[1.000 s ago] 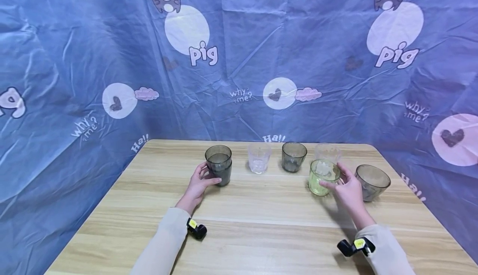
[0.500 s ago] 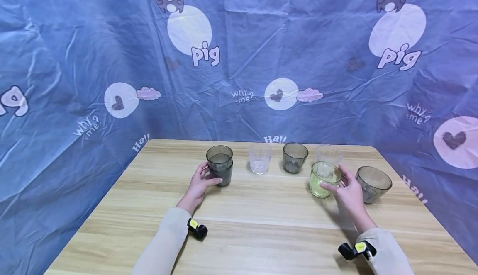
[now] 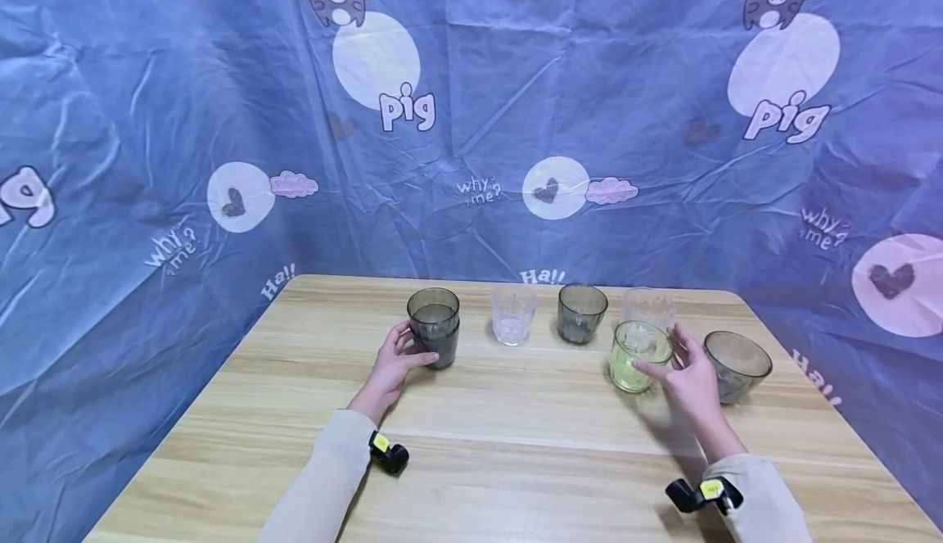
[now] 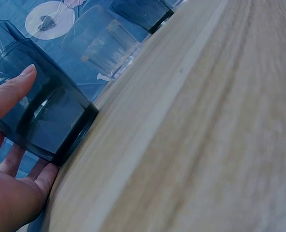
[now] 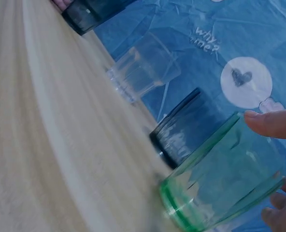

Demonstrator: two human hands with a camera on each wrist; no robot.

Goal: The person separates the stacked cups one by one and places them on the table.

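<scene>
In the head view my left hand (image 3: pixel 392 369) grips a stack of two smoky grey glasses (image 3: pixel 433 338), one nested in the other, upright at the left. The left wrist view shows its thumb (image 4: pixel 17 87) across the side of the dark stack (image 4: pixel 51 111) and the other fingers around the base, at the tabletop. My right hand (image 3: pixel 691 373) holds a pale green glass (image 3: pixel 629 367) between thumb and fingers. In the right wrist view, the thumb lies at the rim of the green glass (image 5: pixel 215 188), with the fingertips along its opposite side.
Behind stand a clear tumbler (image 3: pixel 512 318), a smoky glass (image 3: pixel 580 318) and another clear glass (image 3: pixel 648 301), partly behind the green one. A wider smoky glass (image 3: pixel 739 363) is just right of my right hand. A blue printed cloth (image 3: pixel 486 76) hangs around the wooden table (image 3: pixel 501 445).
Both hands keep their places on the glasses. The right fingers have shifted very slightly at the green glass's rim; the whole scene drifts a little as the head camera moves.
</scene>
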